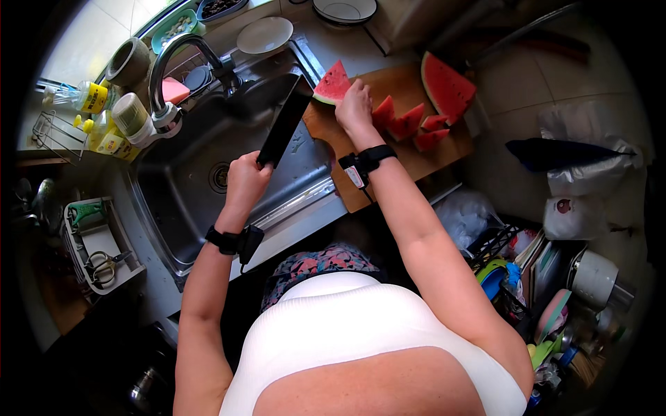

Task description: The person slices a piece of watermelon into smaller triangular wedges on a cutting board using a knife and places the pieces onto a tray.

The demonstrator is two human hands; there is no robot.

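My left hand (247, 179) grips the handle of a broad, dark-looking cleaver (286, 122), its blade held slanting over the right part of the sink. My right hand (356, 106) is at the lower right corner of a watermelon wedge (333, 83) at the left end of the wooden cutting board (398, 86); its fingertips are partly hidden, but they seem to pinch the wedge. Several smaller watermelon pieces (407, 122) lie on the board just right of this hand. A large watermelon wedge (447, 86) rests at the board's far right.
The steel sink (182, 156) has a curved faucet (156, 67) at its back left. A white plate (265, 35) stands behind it. Bottles (112, 138) and a stone mortar (128, 60) line the left side. Scissors (104, 266) lie in a rack at lower left. Plastic bags (465, 216) are at right.
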